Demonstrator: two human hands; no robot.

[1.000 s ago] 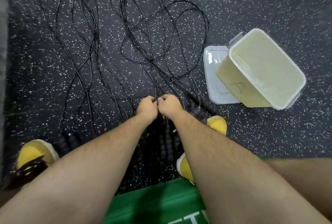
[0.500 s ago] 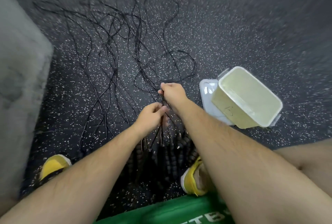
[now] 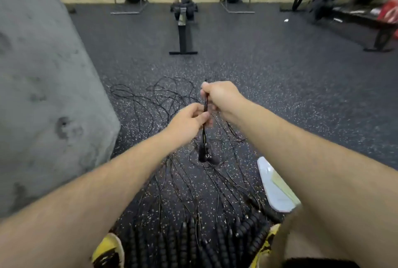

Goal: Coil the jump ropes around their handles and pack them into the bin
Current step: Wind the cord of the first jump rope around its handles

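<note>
The right hand [image 3: 219, 95] grips one jump rope [image 3: 206, 104] in a closed fist. The left hand [image 3: 189, 120] pinches it just below, and its two handles [image 3: 204, 155] dangle underneath. Loose cords [image 3: 150, 104] lie tangled on the floor [image 3: 280, 95] behind this rope, with a row of ribbed grips [image 3: 193, 242] lying nearer the person. A concrete pillar [image 3: 43, 95] stands left of it, and a rowing machine [image 3: 183, 31] stands beyond. To its right, the right forearm [image 3: 312, 160] covers most of the bin [image 3: 284, 186] and lid [image 3: 269, 181]. The fingertips are blurred.

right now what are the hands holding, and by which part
A black jump rope, by its thin cord, not its grips. The right hand clutches the cord higher up; the left hand pinches it just below, and the grips dangle underneath.
</note>
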